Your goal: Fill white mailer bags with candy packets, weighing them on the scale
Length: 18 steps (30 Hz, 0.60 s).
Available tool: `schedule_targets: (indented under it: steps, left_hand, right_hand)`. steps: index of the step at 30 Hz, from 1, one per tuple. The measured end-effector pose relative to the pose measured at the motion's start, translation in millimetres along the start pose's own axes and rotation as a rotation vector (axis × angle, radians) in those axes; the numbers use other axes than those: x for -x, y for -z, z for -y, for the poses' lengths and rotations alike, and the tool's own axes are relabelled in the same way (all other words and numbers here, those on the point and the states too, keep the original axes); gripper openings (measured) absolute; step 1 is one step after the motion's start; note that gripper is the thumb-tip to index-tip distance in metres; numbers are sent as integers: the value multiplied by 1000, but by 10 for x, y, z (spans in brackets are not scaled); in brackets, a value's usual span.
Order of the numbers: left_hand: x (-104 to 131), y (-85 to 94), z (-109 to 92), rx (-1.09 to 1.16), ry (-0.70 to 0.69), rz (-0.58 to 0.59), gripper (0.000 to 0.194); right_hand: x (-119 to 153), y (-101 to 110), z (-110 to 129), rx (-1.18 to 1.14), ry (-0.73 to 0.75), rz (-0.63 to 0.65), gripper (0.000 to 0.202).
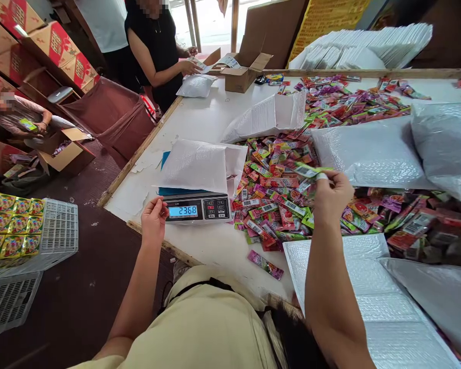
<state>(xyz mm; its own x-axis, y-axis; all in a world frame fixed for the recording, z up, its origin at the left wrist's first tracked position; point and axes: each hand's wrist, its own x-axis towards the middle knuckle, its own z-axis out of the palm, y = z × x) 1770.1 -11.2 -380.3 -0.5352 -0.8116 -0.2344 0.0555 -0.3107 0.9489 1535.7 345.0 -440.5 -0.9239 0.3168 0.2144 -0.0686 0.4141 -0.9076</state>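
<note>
A digital scale (195, 207) reading 236.8 sits near the table's left edge. On its blue platform lies a white bubble mailer (195, 166), its mouth facing right toward a pile of snack packets (276, 189). At the scale's left end is my left hand (154, 211), fingers curled together; whether anything is between them cannot be made out. Above the pile, my right hand (330, 192) pinches a green snack packet (307, 170) at one end. One loose purple-red packet (265, 264) lies apart in front of the pile.
Filled bubble mailers (368, 148) and a flat bubble mailer (338, 266) lie right. A stack of mailers (364, 46) and an open cardboard box (241, 77) stand at the back. A co-worker (153, 56) handles papers there. Plastic crates (59, 228) stand left on the floor.
</note>
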Motion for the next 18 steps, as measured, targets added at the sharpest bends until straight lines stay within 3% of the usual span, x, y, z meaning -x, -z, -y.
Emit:
schedule_targets:
  steps: [3, 5, 8, 11, 13, 18]
  left_hand:
    - [8, -33, 5, 13, 14, 3, 38]
    - [12, -47, 2, 20, 18, 6, 39]
    - [6, -38, -5, 17, 5, 7, 38]
    - [-5, -13, -1, 12, -5, 4, 36]
    - [-3, -5, 5, 8, 1, 2, 35]
    - [38, -15, -11, 19, 29, -19, 39]
  right_hand:
    - [116, 12, 94, 355, 220, 81, 41]
    - [255, -115, 241, 310, 322, 243, 40]
    - [423, -419, 517, 121, 437, 594, 31]
    - [450, -763, 793, 112, 614, 829, 47]
    - [416, -983, 946, 239, 732, 957, 58]
    - [379, -1314, 1141, 629, 841, 1132, 36]
